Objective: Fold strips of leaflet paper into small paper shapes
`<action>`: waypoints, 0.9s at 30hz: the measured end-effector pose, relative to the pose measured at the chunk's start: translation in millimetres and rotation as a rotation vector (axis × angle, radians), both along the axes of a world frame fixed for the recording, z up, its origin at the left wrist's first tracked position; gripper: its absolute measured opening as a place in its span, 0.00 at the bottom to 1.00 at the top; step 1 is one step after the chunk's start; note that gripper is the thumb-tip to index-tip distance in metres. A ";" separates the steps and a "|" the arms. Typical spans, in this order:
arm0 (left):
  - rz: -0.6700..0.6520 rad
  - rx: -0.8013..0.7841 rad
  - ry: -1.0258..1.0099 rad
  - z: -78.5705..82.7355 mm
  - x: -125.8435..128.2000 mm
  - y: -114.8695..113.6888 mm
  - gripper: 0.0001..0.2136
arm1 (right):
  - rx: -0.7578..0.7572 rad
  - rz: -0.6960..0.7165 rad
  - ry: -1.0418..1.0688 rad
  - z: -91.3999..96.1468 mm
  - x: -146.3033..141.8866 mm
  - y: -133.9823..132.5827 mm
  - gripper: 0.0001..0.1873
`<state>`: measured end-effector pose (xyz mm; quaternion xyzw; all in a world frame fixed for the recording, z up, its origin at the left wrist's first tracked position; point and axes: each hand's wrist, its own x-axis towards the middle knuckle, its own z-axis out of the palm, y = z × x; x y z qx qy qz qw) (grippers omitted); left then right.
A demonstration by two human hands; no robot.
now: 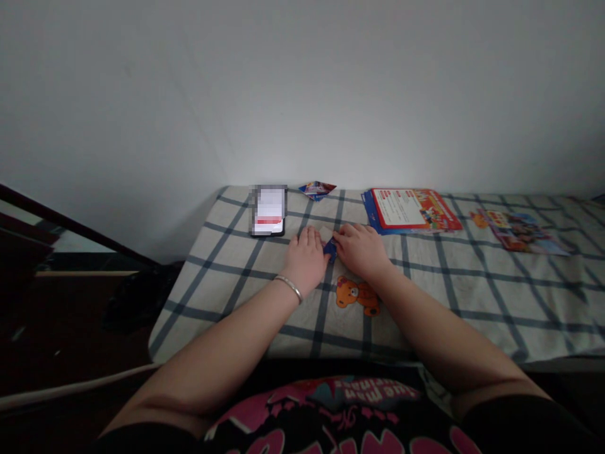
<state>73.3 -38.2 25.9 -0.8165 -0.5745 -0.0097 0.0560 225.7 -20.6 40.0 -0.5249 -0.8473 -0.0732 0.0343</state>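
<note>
A small piece of folded blue paper point(330, 251) lies on the checked cloth between my two hands. My left hand point(306, 257), with a silver bracelet at the wrist, rests palm down and holds the paper's left side under its thumb edge. From the other side, the bent fingers of my right hand point(363, 252) grip the paper's upper right edge. Both hands cover much of the paper, so its full shape is hidden. Behind them, near the wall, sits a folded paper shape point(317, 190) with a colourful print and pointed ends.
A phone point(269, 211) with a lit, blurred screen lies at the back left. Red and blue printed sheets point(401, 209) are stacked right of my hands. Farther right is a picture sheet point(522, 232). The checked cloth point(227, 252) reaches the wall point(302, 94).
</note>
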 end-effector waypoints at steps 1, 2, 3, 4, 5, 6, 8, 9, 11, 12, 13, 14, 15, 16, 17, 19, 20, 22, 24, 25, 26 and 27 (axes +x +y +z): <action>0.000 -0.004 0.006 1.2 -0.8 -1.0 0.27 | 0.002 -0.006 -0.004 0.1 -0.4 -0.5 0.16; -0.001 -0.006 0.010 2.4 -1.8 -2.1 0.27 | 0.005 -0.013 -0.005 0.1 -0.7 -1.0 0.16; -0.001 -0.007 0.013 3.7 -2.9 -3.3 0.27 | 0.011 -0.024 -0.004 0.1 -0.8 -1.6 0.16; -0.002 -0.008 0.016 5.0 -3.9 -4.5 0.26 | 0.018 -0.035 -0.005 0.0 -0.7 -2.1 0.16; -0.002 -0.011 0.019 6.4 -4.8 -5.8 0.26 | 0.026 -0.047 -0.007 0.0 -0.3 -2.7 0.16; -0.001 -0.015 0.020 7.7 -5.5 -6.9 0.26 | 0.032 -0.056 -0.010 0.1 0.2 -3.3 0.17; 0.002 -0.021 0.016 9.9 -6.5 -8.8 0.26 | 0.036 -0.068 -0.019 0.5 1.4 -4.4 0.17; 0.005 -0.021 0.012 10.8 -6.7 -9.5 0.25 | 0.035 -0.071 -0.025 0.9 2.0 -4.9 0.17; 0.011 -0.013 0.014 11.9 -6.9 -10.8 0.24 | 0.030 -0.074 -0.035 1.9 2.6 -6.2 0.17; 0.011 -0.006 0.023 12.2 -6.7 -11.6 0.23 | 0.027 -0.079 -0.041 2.5 2.6 -7.0 0.17; 0.006 0.000 0.036 12.5 -6.5 -12.6 0.21 | 0.024 -0.085 -0.046 2.9 2.4 -7.8 0.17; -0.001 0.006 0.051 12.8 -6.3 -13.7 0.20 | 0.020 -0.090 -0.051 3.2 2.1 -8.6 0.17; -0.008 0.010 0.065 13.2 -6.1 -15.0 0.20 | 0.018 -0.092 -0.054 3.3 1.7 -9.3 0.17; -0.011 0.012 0.073 13.5 -5.9 -16.2 0.20 | 0.021 -0.091 -0.057 3.4 1.3 -9.9 0.17; -0.011 0.012 0.075 14.0 -6.1 -17.3 0.20 | 0.024 -0.087 -0.061 3.3 1.1 -10.4 0.17; -0.008 0.013 0.062 15.0 -7.4 -18.0 0.19 | 0.024 -0.070 -0.066 3.3 1.4 -10.5 0.17; -0.011 0.015 0.051 15.5 -8.8 -17.6 0.19 | 0.019 -0.062 -0.067 3.3 1.9 -10.1 0.18; -0.029 0.020 0.025 16.9 -12.6 -15.6 0.18 | -0.003 -0.049 -0.069 3.9 3.4 -8.9 0.18; -0.050 0.019 0.005 18.9 -16.2 -13.6 0.18 | -0.021 -0.033 -0.071 4.7 4.7 -7.8 0.18; -0.055 0.012 0.005 20.0 -17.2 -13.3 0.18 | -0.024 -0.026 -0.073 5.0 5.0 -7.6 0.18; -0.054 0.009 0.012 21.2 -17.4 -13.9 0.17 | -0.026 -0.020 -0.076 5.2 5.0 -7.8 0.18; -0.040 0.010 0.027 22.3 -16.8 -15.2 0.17 | -0.025 -0.017 -0.079 5.3 4.6 -8.3 0.18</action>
